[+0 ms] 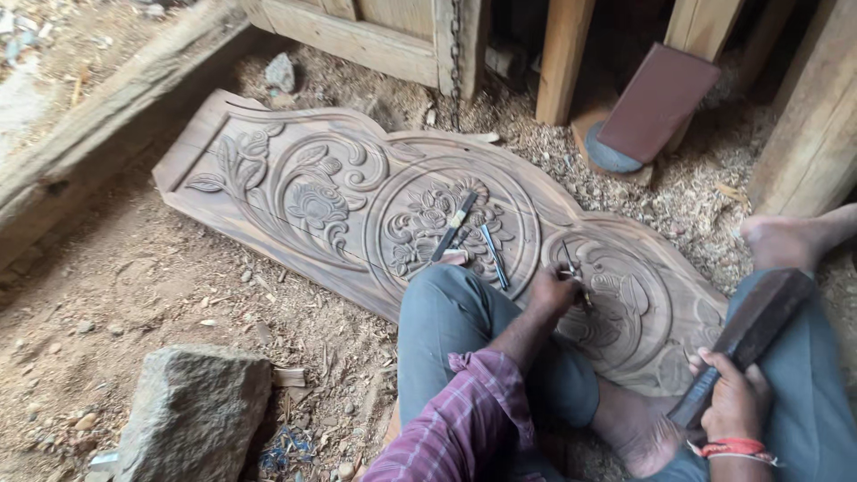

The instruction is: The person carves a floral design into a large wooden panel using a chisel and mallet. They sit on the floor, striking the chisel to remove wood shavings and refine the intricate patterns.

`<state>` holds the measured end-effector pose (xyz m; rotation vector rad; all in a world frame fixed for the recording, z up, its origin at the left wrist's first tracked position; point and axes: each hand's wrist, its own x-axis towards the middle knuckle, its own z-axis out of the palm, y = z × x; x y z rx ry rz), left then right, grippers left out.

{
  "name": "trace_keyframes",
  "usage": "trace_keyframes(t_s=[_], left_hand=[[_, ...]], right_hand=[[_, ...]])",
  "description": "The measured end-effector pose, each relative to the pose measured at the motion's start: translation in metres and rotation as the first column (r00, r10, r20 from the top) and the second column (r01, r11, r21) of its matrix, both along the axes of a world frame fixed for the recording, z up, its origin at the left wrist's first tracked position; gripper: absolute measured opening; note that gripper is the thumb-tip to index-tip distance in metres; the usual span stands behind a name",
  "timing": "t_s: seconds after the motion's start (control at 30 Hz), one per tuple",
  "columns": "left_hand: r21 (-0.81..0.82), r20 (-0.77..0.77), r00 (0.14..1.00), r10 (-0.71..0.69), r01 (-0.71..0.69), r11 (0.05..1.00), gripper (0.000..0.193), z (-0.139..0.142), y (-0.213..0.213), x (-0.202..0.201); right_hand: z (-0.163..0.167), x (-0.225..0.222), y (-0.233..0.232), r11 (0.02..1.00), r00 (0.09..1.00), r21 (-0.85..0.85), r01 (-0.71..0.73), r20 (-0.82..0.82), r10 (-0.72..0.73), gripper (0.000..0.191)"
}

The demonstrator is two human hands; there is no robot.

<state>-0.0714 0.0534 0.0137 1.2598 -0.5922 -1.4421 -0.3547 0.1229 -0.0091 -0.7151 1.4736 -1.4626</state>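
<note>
Left hand [552, 293] pinches a thin chisel [571, 268] against the carved wooden panel [357, 192], which lies on the sawdust floor, near right. Right hand [734, 402] wraps tight round a dark wooden mallet [748, 335], raised just right of it.

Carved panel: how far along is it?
Mostly cut: the panel's left scrolls and centre medallion stand in full relief, with two spare chisels lying on it. In hand: the left hand sets a chisel on the right medallion, and the right hand holds a wooden mallet. Left: that medallion, partly hidden by the legs.
</note>
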Motion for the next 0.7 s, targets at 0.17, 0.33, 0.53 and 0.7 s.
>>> trace_keyframes(t_s=[0.17, 0.33, 0.53, 0.7], left_hand=[[0.083, -0.034, 0.999, 0.039, -0.036, 0.996, 0.026, 0.001, -0.004, 0.002], [0.061, 0.033, 0.999, -0.011, 0.009, 0.998, 0.021, 0.013, -0.001, 0.004], [0.107, 0.032, 0.996, -0.087, 0.084, 0.991, 0.017, 0.020, -0.002, 0.004], [0.054, 0.313, 0.944, -0.107, 0.095, 0.994, 0.021, -0.006, -0.010, 0.003]], right_hand=[[-0.005, 0.003, -0.009, 0.999, 1.000, -0.018, -0.029, -0.007, 0.029, 0.022], [-0.011, 0.000, -0.010, 0.999, 0.999, 0.016, -0.038, -0.013, 0.039, 0.021], [-0.021, -0.008, -0.010, 0.997, 0.995, -0.032, -0.069, 0.067, 0.071, 0.018], [-0.015, -0.003, -0.013, 0.995, 0.993, 0.093, -0.023, 0.118, 0.012, 0.020]])
